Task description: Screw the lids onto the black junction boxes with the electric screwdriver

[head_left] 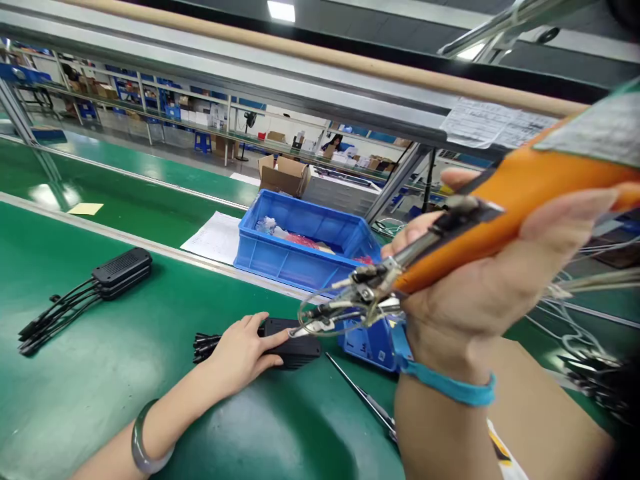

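My left hand (pixel 243 353) rests on a black ribbed box (pixel 297 350) lying on the green bench, with thumb and fingers apart and the index finger stretched along its top. A bundle of short black cables (pixel 205 347) sticks out at the box's left end. Raised at the right, my right hand (pixel 480 287) is wrapped around an orange handheld tool (pixel 465 220). Its metal nozzle, with thin wires or tubing around it, points down to the left. The nozzle tip overlaps my left index fingertip in view; I cannot tell whether they touch.
Stacked black boxes with cables (pixel 123 273) lie on the left. Behind the hands stand a blue bin (pixel 295 260) with bagged items and a white paper sheet (pixel 215 237). Tweezers (pixel 365 397) and a small blue container (pixel 370 343) lie near the box. Cardboard (pixel 545 407) is at right.
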A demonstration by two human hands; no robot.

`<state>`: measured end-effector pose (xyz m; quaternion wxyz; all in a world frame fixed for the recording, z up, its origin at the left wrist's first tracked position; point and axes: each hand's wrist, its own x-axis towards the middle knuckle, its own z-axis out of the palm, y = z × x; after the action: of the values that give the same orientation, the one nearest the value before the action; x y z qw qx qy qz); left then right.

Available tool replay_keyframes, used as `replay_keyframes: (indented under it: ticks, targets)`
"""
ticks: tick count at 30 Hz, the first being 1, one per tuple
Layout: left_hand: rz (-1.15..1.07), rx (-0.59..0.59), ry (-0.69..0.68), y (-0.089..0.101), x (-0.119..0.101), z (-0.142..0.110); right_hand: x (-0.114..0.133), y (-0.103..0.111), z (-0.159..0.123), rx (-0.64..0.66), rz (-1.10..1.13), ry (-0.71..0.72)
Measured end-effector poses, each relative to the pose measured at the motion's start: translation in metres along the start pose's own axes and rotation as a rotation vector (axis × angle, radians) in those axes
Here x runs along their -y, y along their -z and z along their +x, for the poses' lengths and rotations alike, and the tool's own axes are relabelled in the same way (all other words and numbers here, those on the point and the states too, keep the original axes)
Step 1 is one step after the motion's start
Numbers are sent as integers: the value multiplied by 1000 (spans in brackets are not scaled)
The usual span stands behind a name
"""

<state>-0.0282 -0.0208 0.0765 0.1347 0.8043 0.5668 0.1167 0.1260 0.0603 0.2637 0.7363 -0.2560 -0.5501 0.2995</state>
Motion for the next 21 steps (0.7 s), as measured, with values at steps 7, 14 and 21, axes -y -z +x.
replay_keyframes:
  ticks: [7,14,21]
  targets:
    - [32,60,34,-1,2,1,-36,-32,-14,179,150,-205]
    - [-8,28,37,-9,3,1,-64,-37,-34,240,139,-292]
    - [15,63,50,-4,2,3,-62,-37,-32,270,146,-280]
